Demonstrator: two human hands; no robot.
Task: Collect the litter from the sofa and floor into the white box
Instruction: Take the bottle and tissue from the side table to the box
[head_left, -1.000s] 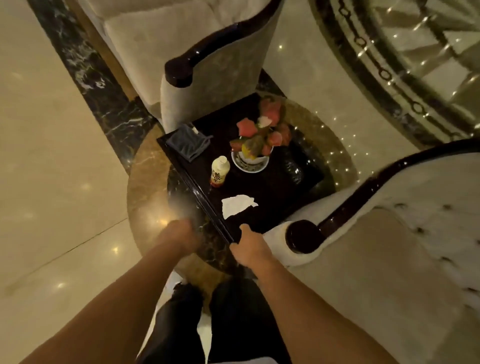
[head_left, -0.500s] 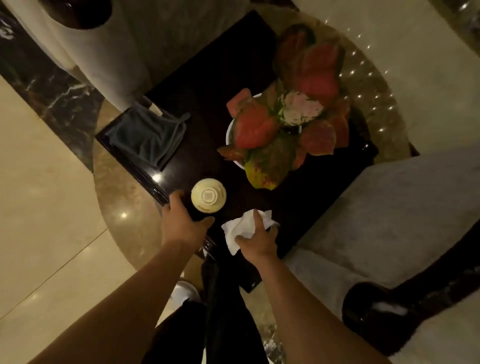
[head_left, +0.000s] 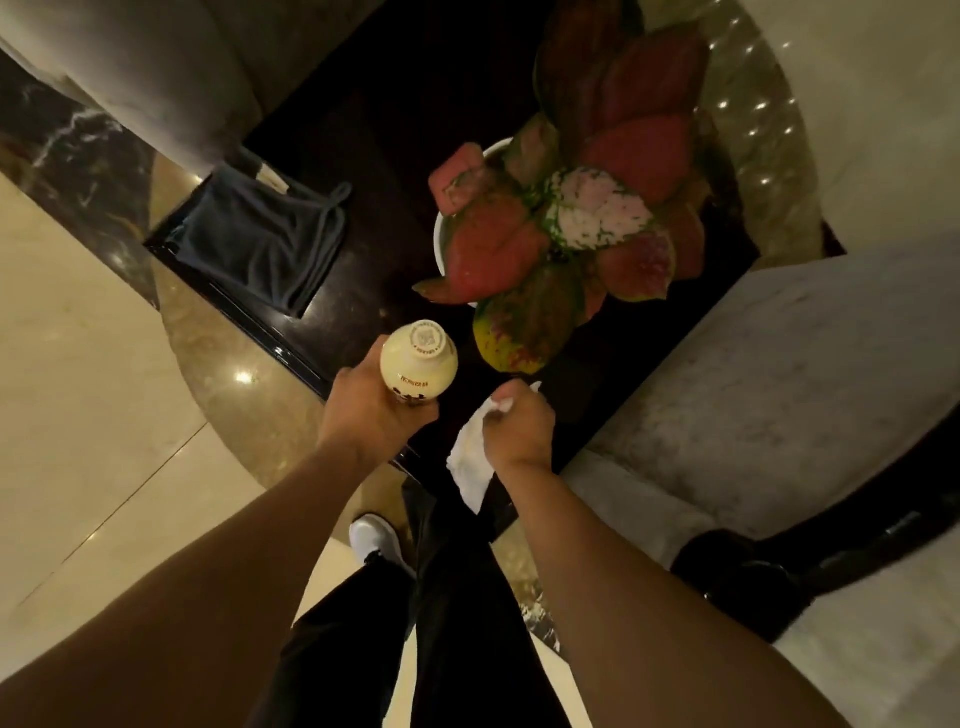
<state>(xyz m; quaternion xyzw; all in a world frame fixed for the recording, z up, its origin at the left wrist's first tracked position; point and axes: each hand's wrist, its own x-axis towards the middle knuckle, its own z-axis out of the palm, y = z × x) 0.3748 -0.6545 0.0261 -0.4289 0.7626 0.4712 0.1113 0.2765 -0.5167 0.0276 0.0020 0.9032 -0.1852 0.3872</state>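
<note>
My left hand (head_left: 371, 410) is closed around a small cream-coloured bottle (head_left: 420, 359), held just above the near edge of the dark side table (head_left: 374, 130). My right hand (head_left: 519, 428) grips a crumpled white tissue (head_left: 470, 462), which hangs down from the fist over the table's near corner. The white box is not in view.
A potted plant with red and green leaves (head_left: 561, 228) stands in the table's middle, close beyond both hands. A folded dark cloth (head_left: 265, 244) lies at the table's left corner. Pale upholstered sofas flank the table at the upper left (head_left: 171, 62) and at the right (head_left: 810, 374). Polished floor (head_left: 78, 389) lies left.
Both hands reached the table, then closed: the left took hold of the bottle and lifted it, the right gathered the flat tissue into its fist. The camera moved closer over the table.
</note>
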